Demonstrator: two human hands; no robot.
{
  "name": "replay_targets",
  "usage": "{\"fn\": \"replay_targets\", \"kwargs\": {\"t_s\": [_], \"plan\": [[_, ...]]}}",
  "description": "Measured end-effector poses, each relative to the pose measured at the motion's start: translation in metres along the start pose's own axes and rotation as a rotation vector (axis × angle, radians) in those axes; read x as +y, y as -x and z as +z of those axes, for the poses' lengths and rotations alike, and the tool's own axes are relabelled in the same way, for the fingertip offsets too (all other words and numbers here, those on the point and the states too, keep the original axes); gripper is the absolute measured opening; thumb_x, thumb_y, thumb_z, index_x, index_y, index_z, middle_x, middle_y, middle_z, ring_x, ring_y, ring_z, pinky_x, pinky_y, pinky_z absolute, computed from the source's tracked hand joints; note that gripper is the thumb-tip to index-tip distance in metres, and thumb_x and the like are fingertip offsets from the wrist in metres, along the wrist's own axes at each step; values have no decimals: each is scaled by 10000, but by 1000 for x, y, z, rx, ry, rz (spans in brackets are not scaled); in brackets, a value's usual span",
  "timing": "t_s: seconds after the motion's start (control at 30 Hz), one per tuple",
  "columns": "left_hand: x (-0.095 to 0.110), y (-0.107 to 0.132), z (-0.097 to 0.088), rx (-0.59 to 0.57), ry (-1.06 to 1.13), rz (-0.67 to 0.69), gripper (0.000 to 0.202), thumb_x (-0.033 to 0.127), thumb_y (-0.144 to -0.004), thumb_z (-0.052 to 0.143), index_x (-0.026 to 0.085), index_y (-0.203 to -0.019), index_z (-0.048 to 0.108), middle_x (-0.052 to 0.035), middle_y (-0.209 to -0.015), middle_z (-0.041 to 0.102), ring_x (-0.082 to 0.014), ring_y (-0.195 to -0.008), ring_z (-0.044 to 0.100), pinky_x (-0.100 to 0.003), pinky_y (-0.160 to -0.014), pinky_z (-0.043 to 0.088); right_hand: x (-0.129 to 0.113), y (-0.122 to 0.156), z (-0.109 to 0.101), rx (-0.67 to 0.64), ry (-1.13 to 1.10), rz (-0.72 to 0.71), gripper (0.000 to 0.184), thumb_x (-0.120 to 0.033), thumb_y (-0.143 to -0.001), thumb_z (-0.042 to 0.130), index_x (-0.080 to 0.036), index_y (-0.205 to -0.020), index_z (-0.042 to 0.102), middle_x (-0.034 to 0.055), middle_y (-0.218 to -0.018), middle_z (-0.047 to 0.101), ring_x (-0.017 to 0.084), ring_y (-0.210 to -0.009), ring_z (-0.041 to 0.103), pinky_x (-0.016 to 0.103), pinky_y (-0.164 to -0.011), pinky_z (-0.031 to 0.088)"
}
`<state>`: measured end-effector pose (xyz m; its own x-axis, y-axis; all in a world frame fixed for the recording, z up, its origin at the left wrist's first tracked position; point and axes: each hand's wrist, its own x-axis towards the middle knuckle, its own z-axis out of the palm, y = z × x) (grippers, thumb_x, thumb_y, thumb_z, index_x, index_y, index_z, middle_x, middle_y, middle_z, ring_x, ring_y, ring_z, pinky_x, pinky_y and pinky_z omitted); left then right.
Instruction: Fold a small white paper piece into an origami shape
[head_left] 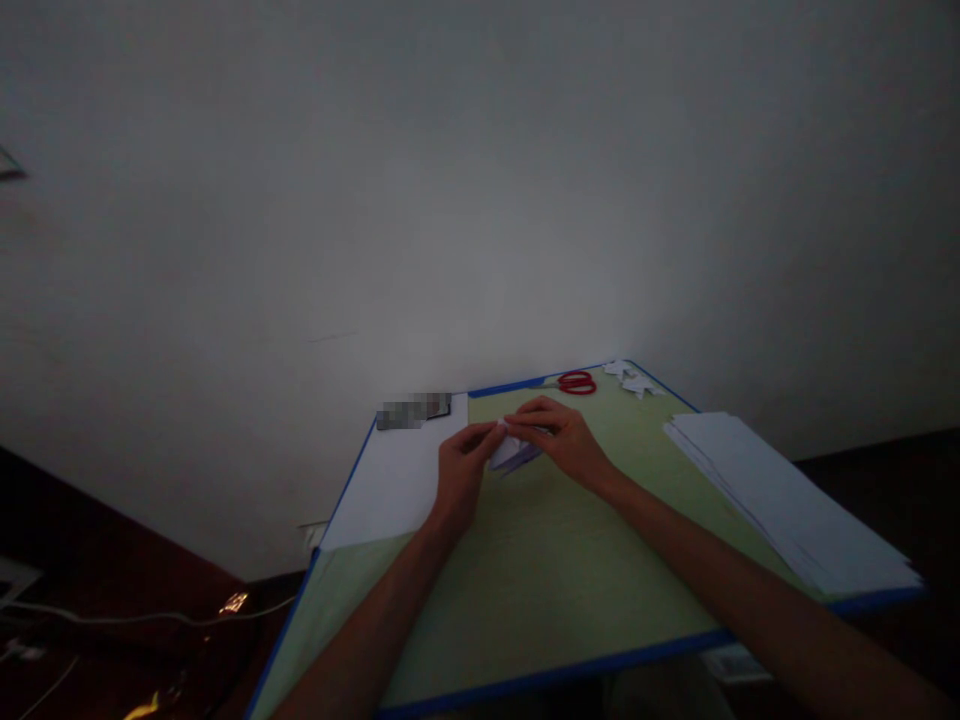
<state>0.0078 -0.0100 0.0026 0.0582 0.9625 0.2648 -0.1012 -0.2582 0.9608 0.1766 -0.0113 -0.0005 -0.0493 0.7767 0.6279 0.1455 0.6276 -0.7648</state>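
Note:
Between my two hands, above the middle of the green table, is a small piece of folded white paper (514, 457). My left hand (466, 462) pinches its upper left part with thumb and fingers. From the other side my right hand (562, 437) grips the top edge, its fingers closed over it. The lower part of the paper hangs free and tilts toward me. My fingers cover its upper part, so the exact folds cannot be made out.
Red-handled scissors (576, 383) lie at the back edge of the green table (570, 590). Several white paper cut-outs (637, 384) are in the back right corner. A paper stack (787, 500) lies at right, a white sheet (390, 480) at left, with a dark, blurred-out object (412, 411) on it.

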Motion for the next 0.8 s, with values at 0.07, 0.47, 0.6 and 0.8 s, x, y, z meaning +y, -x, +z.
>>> {"fn": "replay_targets", "kwargs": {"t_s": [0.07,0.47,0.6,0.8], "plan": [[0,0,0,6,4,-1,248,383,-717,815,172,-846,802,-85,-874,775,-194,-808,671,-320,-802,494,-1,0,0,-1,2,3,217,-448,-825,746,-306,-978,804,45,-935,681,198,-908,642,358,-841,535],[0,0,1,6,8,-12,242,387,-695,827,174,-805,795,-58,-793,748,-161,-718,618,-284,-702,459,0,1,1,15,42,-9,229,-463,-839,727,-313,-996,799,40,-917,675,194,-887,628,356,-834,524],[-1,-1,0,4,14,-14,231,385,-700,821,175,-792,791,-46,-764,734,-147,-686,595,-273,-671,444,-2,1,2,11,50,-17,215,-443,-841,731,-308,-994,800,39,-903,671,188,-875,626,345,-817,527],[-1,-1,-1,14,-11,-6,211,372,-715,801,180,-802,786,-44,-769,736,-159,-706,617,-279,-700,458,0,2,4,-12,27,-1,225,-437,-835,734,-279,-979,803,47,-914,680,183,-877,647,332,-814,542]]}}
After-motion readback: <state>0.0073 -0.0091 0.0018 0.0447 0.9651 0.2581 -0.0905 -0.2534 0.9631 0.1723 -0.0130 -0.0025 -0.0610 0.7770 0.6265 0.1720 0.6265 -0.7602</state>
